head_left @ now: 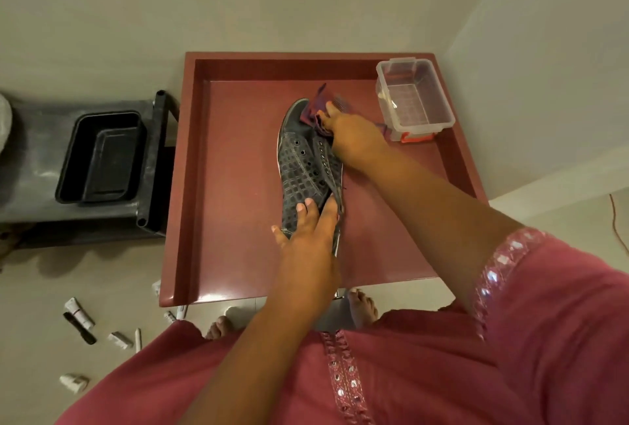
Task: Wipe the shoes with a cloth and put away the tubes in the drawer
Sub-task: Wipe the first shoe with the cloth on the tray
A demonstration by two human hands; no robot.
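Note:
A dark grey perforated shoe [301,166] lies toe-away on the red tray-like table top [238,206]. My left hand [308,237] grips its heel end, fingers curled over the upper. My right hand [350,140] holds a purple cloth [315,111] pressed against the toe area. Several white tubes [80,314] and a black tube [81,331] lie scattered on the floor at the lower left, clear of both hands.
A clear plastic box [417,97] stands at the table's far right corner. A black bin [102,159] sits on a grey stand to the left. Walls close in behind and to the right. My bare feet [362,307] are by the table's near edge.

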